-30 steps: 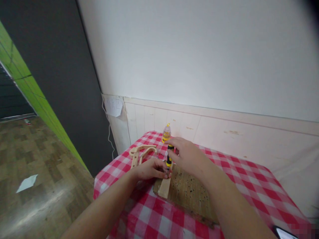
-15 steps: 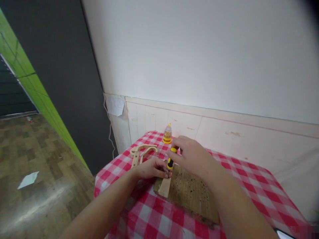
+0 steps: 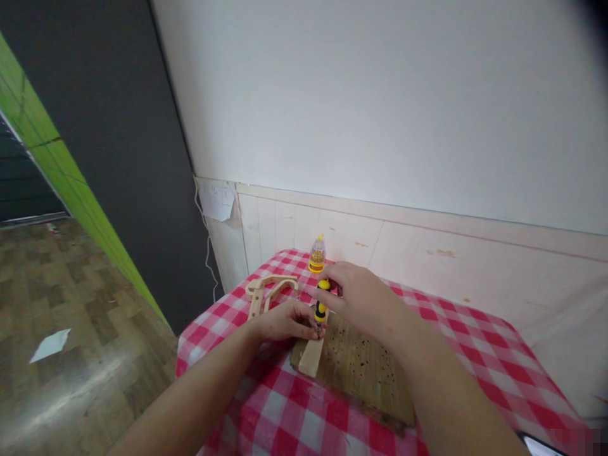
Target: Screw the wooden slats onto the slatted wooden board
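At the near left part of the table point(image 3: 479, 354), the right hand point(image 3: 361, 297) closes its fingers round the top of a small black-and-yellow screwdriver point(image 3: 322, 303), holding it upright with its tip down on a pale wooden strip point(image 3: 312, 356). The left hand point(image 3: 285, 320) lies just beside it, fingers curled and pinched at the foot of the screwdriver where tip and strip meet; what sits between those fingertips is too small to tell. The strip lies on the left end of a brown board point(image 3: 365, 370) dotted with dark specks, one end hidden under the left hand and the other reaching toward the board's near edge. The board rests flat on the red-and-white checked cloth point(image 3: 294, 411) that covers the table.

Beyond the left hand, towards the far left corner of the table, lie curved pieces of pale wood point(image 3: 266, 290), touching one another. Behind the right hand, near the wall, stands a small clear and yellow container point(image 3: 317, 254). At the bottom right edge the corner of a dark phone point(image 3: 541, 444) shows. A white panelled wall point(image 3: 427, 240) runs behind the table, with a sheet of paper point(image 3: 217, 200) fixed at its left end and a white cable point(image 3: 208, 247) hanging below. On the wood-patterned floor point(image 3: 71, 380) to the left lies a loose scrap of paper point(image 3: 50, 345).
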`<state>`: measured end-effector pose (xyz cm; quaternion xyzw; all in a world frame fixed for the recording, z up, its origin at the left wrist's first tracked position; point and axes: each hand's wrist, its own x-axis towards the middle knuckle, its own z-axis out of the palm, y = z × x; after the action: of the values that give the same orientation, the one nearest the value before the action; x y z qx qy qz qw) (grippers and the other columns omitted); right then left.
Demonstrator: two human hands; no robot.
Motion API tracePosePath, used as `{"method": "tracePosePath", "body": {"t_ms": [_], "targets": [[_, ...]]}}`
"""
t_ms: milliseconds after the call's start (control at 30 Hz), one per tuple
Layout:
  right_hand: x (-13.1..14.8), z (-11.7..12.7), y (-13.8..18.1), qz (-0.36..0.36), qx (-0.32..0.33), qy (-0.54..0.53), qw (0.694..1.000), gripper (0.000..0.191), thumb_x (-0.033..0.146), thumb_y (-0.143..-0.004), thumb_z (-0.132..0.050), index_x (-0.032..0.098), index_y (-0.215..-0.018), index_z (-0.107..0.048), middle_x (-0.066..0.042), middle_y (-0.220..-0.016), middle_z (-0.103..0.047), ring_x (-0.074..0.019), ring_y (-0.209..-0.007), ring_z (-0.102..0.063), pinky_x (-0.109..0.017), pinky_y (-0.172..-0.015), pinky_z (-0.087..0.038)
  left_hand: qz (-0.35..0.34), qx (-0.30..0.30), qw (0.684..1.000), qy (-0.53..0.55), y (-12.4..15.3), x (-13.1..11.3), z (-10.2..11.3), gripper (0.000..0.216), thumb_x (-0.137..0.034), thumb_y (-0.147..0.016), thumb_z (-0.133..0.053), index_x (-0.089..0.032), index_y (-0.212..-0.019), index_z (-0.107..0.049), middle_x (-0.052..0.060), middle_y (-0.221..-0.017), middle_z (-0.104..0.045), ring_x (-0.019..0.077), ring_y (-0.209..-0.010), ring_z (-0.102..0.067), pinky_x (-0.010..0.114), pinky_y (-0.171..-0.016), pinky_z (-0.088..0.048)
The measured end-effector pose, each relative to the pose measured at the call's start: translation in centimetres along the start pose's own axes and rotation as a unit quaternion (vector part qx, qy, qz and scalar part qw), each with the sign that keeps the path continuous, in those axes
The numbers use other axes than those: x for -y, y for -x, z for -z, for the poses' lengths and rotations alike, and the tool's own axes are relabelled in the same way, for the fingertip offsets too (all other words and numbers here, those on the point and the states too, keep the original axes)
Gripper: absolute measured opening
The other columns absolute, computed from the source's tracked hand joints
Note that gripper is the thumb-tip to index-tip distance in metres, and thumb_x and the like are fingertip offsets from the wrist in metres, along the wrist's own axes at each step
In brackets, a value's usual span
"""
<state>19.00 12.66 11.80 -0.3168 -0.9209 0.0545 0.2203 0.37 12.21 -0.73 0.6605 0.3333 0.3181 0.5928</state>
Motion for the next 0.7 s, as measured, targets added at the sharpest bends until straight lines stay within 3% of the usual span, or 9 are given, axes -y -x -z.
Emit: {"method": "tracePosePath", "body": {"t_ms": [167,400,600,700], "targets": [[0.3,-0.8,-0.2,0.018,-0.021,-0.050,0.998,0.019,0.023,-0.085,-0.048,0.015,-0.088,-0.065,-0.006,-0.085,-0.063,-0.0142,-0.077,-0.054,-0.027,-0.071,-0.039,0.010,-0.004,1.000,-0.008,0.1,0.2,0.1,0.030,-0.035,-0.069,-0.074,-0.010,-0.084,-0.068,0.004,-0.080,-0.065,0.0126,-0.075,-0.058,0.023,-0.073,-0.044],[1.1,0.5,0.6,0.033,0.052,-0.088,0.994,0.025,0.011,-0.079,-0.044,0.019,-0.086,-0.067,-0.004,-0.090,-0.067,-0.0138,-0.081,-0.058,-0.025,-0.072,-0.040,-0.016,-0.016,0.999,-0.027,0.1,0.3,-0.2,0.030,-0.035,-0.070,-0.073,-0.013,-0.091,-0.068,0.003,-0.084,-0.066,0.0140,-0.080,-0.059,0.026,-0.078,-0.045],[0.4,0.6,0.3,-0.027,0.026,-0.007,0.999,0.023,0.031,-0.084,-0.051,0.016,-0.086,-0.068,-0.006,-0.082,-0.067,-0.0155,-0.070,-0.056,-0.027,-0.063,-0.037,-0.006,-0.006,0.999,-0.033,0.2,0.1,0.0,0.028,-0.034,-0.072,-0.072,-0.011,-0.087,-0.068,0.003,-0.080,-0.064,0.0115,-0.074,-0.057,0.022,-0.073,-0.044],[0.0,0.5,0.2,-0.011,0.003,-0.013,1.000,0.020,0.028,-0.085,-0.051,0.017,-0.085,-0.069,-0.007,-0.087,-0.067,-0.0160,-0.077,-0.058,-0.027,-0.068,-0.039,-0.010,-0.010,0.999,-0.033,0.1,0.2,0.0,0.028,-0.035,-0.071,-0.073,-0.011,-0.085,-0.068,0.004,-0.081,-0.064,0.0120,-0.075,-0.058,0.022,-0.072,-0.044]]}}
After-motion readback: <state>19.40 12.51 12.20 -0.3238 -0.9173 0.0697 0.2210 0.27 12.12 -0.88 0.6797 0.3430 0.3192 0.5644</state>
